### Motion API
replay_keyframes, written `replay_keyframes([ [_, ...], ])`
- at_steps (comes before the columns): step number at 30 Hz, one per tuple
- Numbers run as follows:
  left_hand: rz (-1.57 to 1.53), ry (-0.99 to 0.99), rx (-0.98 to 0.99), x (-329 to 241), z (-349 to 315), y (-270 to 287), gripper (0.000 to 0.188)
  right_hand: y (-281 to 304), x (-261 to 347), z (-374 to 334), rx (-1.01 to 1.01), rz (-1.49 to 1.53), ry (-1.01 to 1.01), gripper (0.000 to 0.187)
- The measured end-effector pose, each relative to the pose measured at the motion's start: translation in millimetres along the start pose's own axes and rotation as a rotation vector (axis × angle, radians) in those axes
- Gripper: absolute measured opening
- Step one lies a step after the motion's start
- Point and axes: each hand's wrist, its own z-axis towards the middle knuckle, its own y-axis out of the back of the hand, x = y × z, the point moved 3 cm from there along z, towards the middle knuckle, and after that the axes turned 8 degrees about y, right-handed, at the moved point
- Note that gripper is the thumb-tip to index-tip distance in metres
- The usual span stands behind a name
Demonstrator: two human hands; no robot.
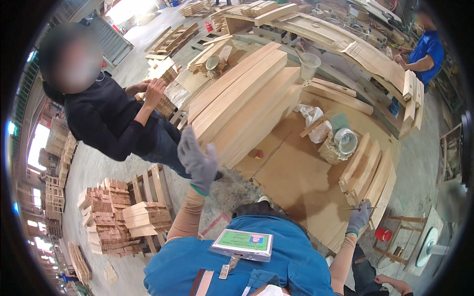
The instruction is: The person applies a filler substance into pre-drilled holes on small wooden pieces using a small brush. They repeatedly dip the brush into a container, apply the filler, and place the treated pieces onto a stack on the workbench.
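My left hand (pixel 199 160), in a grey glove with a green cuff, is raised with fingers apart and holds nothing. It is beside the near end of a stack of long, pale wooden boards (pixel 242 101). My right hand (pixel 359 217), gloved alike, is closed around a thin, dark, stick-like thing (pixel 351 209); its exact kind is too small to tell. That hand is at the near end of several shorter wooden pieces (pixel 364 165) lying side by side. Between the two groups of wood is brown cardboard (pixel 291 172).
On the cardboard are a round container (pixel 345 141), a white cloth (pixel 318 130) and a wooden stick (pixel 316 125). A person in black (pixel 108 116) stands at the left; another in blue (pixel 428 56) works at a long bench (pixel 340 39). Stacked wood blocks (pixel 111 212) lie at lower left.
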Motion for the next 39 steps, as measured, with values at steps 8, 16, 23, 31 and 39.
replay_keyframes([
  [8, -0.342, 0.436, 0.129, 47.3, -20.6, -5.9, 0.072, 3.4, 121.2, 44.0, -0.081, 0.397, 0.143, 0.023],
  [16, -0.730, 0.584, 0.356, 7.7, -25.6, 14.2, 0.071, -1.9, 436.7, 55.9, 0.271, 1.233, 0.447, 0.073],
  [23, -0.964, 0.595, 0.525, 10.3, -29.4, 25.0, 0.064, -2.1, 514.8, 61.7, 0.283, 1.369, 0.183, 0.081],
  [31, -0.294, -0.485, 0.528, -35.0, 27.9, -6.2, 0.066, 110.3, 374.3, 105.2, 0.589, 1.849, -0.170, 0.067],
  [39, -0.507, -1.385, 0.905, -213.4, 14.1, -51.6, 0.081, 199.9, 228.8, 85.3, 0.697, 1.500, -0.149, 0.065],
])
